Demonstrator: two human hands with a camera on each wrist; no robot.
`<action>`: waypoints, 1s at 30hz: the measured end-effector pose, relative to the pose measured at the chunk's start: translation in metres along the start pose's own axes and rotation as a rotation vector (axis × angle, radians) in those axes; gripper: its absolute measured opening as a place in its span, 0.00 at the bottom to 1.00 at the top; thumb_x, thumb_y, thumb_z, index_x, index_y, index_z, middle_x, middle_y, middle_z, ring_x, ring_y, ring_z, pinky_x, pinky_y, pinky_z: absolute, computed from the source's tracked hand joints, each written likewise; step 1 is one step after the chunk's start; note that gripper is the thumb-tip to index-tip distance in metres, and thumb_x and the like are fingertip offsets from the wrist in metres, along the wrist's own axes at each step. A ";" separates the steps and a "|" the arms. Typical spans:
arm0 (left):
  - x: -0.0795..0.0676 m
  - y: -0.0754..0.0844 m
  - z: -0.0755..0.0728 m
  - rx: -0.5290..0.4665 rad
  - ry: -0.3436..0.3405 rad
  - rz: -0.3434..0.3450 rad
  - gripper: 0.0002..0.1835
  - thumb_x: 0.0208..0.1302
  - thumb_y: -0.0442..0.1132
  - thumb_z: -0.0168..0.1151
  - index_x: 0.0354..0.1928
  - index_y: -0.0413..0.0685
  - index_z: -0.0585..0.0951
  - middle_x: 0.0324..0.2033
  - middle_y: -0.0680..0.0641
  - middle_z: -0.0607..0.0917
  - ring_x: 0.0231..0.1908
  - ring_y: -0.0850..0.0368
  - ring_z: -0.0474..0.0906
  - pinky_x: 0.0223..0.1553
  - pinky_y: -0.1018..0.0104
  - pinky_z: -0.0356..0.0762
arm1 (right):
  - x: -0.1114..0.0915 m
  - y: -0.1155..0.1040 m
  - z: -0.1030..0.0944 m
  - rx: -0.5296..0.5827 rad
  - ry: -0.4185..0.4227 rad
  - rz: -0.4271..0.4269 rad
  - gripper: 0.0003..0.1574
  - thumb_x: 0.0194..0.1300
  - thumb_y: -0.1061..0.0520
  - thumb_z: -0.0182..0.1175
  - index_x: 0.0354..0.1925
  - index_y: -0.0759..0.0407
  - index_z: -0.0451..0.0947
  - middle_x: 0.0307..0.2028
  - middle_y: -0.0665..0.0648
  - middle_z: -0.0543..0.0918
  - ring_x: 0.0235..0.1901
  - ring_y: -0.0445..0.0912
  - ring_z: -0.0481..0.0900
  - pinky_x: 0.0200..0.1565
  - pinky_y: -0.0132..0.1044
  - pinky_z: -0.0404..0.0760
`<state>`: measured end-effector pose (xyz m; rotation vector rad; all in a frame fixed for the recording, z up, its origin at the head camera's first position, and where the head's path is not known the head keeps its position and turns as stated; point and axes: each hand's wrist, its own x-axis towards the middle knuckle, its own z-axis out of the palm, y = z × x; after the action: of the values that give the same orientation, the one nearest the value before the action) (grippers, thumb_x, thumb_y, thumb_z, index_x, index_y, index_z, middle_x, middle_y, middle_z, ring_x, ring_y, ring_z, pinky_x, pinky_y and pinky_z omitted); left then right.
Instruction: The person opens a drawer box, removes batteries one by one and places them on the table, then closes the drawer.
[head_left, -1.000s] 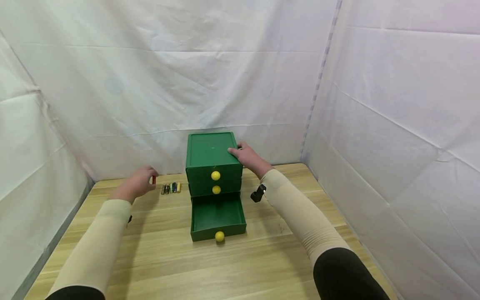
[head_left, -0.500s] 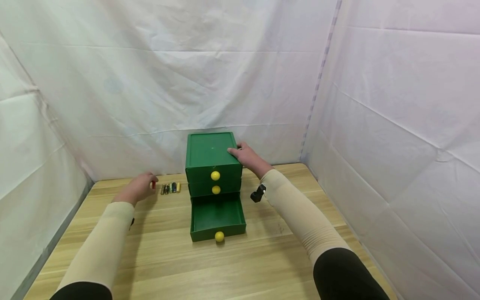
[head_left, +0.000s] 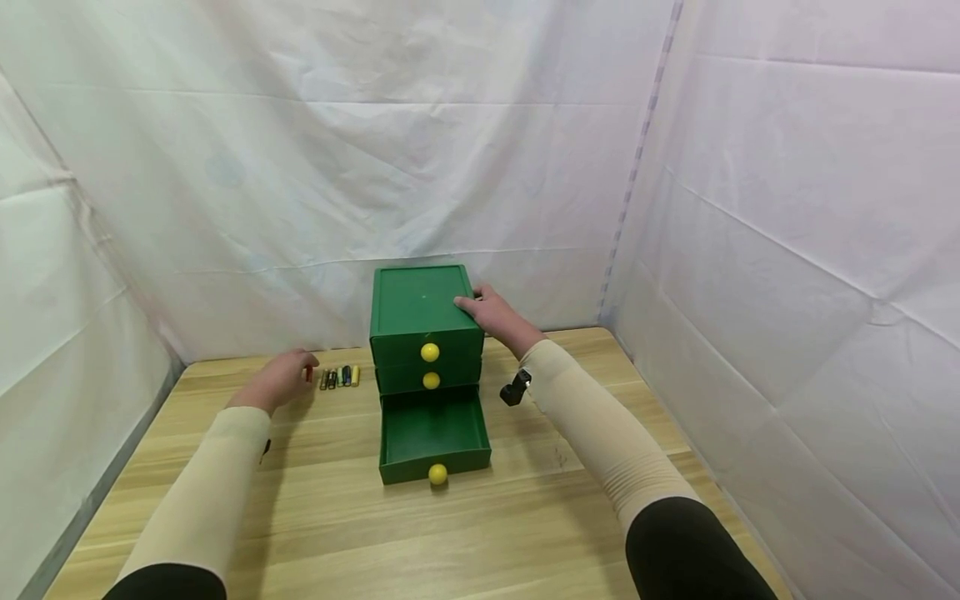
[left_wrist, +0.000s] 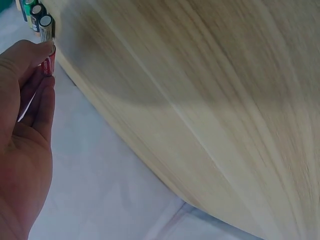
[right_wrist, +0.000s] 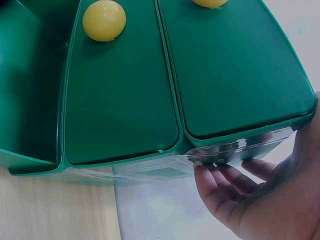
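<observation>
In the head view my left hand (head_left: 277, 379) is at the left end of a row of batteries (head_left: 339, 377) on the table. Between thumb and fingertips it pinches a red battery (left_wrist: 48, 62), which the left wrist view shows in line with the row; whether it touches the wood I cannot tell. My right hand (head_left: 498, 317) rests on the green drawer cabinet (head_left: 420, 300), its thumb on the top edge and its fingertips (right_wrist: 202, 172) against the side. The bottom drawer (head_left: 435, 429) stands pulled out with nothing in it; the two upper drawers are closed.
Yellow round knobs (head_left: 430, 352) stick out from the drawer fronts. The pulled-out drawer juts forward over the wooden table (head_left: 337, 533). White cloth (head_left: 300, 183) hangs behind and at both sides. Clear tape (right_wrist: 165, 167) runs along the cabinet's side.
My left hand has come down slightly with the red battery, level with the row. The right hand and the cabinet have stayed in place.
</observation>
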<state>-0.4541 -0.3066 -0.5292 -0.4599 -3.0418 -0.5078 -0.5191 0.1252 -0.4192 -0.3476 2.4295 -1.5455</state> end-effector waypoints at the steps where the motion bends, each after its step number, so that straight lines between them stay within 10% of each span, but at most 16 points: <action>1: 0.000 0.000 0.000 -0.002 -0.002 0.003 0.16 0.63 0.28 0.67 0.53 0.31 0.80 0.49 0.32 0.81 0.50 0.34 0.78 0.53 0.39 0.75 | 0.000 0.000 0.000 -0.002 0.002 0.000 0.40 0.73 0.34 0.55 0.66 0.58 0.59 0.57 0.63 0.73 0.53 0.54 0.80 0.55 0.52 0.79; 30: 0.005 0.009 0.005 -0.067 -0.080 -0.041 0.19 0.59 0.21 0.63 0.54 0.30 0.80 0.45 0.35 0.83 0.50 0.36 0.79 0.53 0.39 0.75 | -0.003 -0.001 -0.001 -0.044 -0.009 -0.007 0.43 0.73 0.32 0.53 0.69 0.58 0.57 0.60 0.63 0.72 0.56 0.54 0.76 0.59 0.54 0.75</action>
<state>-0.4560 -0.2951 -0.5310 -0.4311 -3.1248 -0.6094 -0.5166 0.1270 -0.4178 -0.3719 2.4610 -1.4916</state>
